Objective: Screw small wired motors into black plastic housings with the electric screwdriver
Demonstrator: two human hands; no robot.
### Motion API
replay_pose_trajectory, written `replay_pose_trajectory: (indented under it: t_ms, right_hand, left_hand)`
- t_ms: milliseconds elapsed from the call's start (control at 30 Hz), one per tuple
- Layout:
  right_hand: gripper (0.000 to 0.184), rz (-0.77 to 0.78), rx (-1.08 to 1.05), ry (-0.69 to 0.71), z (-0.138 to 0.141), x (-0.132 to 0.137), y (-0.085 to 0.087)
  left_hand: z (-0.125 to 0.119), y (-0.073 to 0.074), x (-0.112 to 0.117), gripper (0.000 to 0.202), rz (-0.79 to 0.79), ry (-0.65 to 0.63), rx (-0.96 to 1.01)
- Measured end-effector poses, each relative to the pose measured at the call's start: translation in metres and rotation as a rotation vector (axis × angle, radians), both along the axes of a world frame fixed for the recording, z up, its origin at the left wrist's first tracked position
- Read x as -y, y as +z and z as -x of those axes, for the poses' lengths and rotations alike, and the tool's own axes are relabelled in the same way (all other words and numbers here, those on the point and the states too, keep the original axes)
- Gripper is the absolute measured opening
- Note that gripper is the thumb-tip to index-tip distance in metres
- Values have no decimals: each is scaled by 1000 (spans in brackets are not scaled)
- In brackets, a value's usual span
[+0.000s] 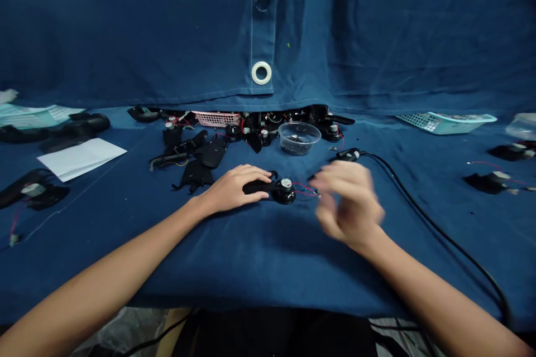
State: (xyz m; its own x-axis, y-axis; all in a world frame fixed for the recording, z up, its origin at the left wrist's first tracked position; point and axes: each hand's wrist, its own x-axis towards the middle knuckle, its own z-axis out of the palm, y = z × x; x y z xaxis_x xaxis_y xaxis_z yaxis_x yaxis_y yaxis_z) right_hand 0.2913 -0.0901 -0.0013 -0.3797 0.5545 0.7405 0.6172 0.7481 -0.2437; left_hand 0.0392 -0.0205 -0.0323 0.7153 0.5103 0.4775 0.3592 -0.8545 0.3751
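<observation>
My left hand (234,188) lies palm down on a black plastic part (256,186), its fingers curled over it and pressing it to the blue cloth. At the part's right end sits a small round speaker (285,190) with thin red wires (305,190) trailing right. My right hand (349,203) hovers just right of the wires, smeared by motion, so its fingers cannot be read. A black tool tip on a cable (349,154) lies beyond my right hand.
A clear plastic bowl (299,137) of small dark bits stands behind. Several black parts (196,156) and a pink basket (218,118) lie along the hanging blue curtain (268,28). White paper (81,158) is left, a teal tray (446,121) right. A black cable (439,231) runs to the front right.
</observation>
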Motion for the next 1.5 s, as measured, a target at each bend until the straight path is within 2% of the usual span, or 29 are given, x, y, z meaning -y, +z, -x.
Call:
replay_pose_trajectory:
  t_ms: [67, 133, 200, 300, 700, 1367, 1433, 1500]
  right_hand:
    - [19, 93, 7, -27, 8, -15, -11]
    - [20, 264, 54, -38, 11, -30, -22]
    - [22, 421, 90, -3, 9, -39, -30]
    - [21, 530, 68, 61, 4, -44, -36]
    - [21, 614, -64, 93, 6, -50, -42]
    - [22, 626, -49, 127, 2, -50, -39]
    - [23, 612, -39, 123, 2, -50, -41]
    - [33, 584, -20, 136, 2, -49, -43]
  left_hand:
    - [-1, -1, 0, 31, -10, -9, -10]
    - [-1, -2, 0, 32, -14, -4, -24]
    - [-1, -2, -1, 31, -11, 9, -37]
    - [-2, -3, -1, 29, -16, 23, -49]
    - [-7, -8, 0, 27, -22, 24, -60]
    - [-9, -6, -7, 28, -87, -25, -96]
    - [-9, -6, -7, 29, -98, -18, -97]
    - [-9, -7, -7, 29, -104, -15, -98]
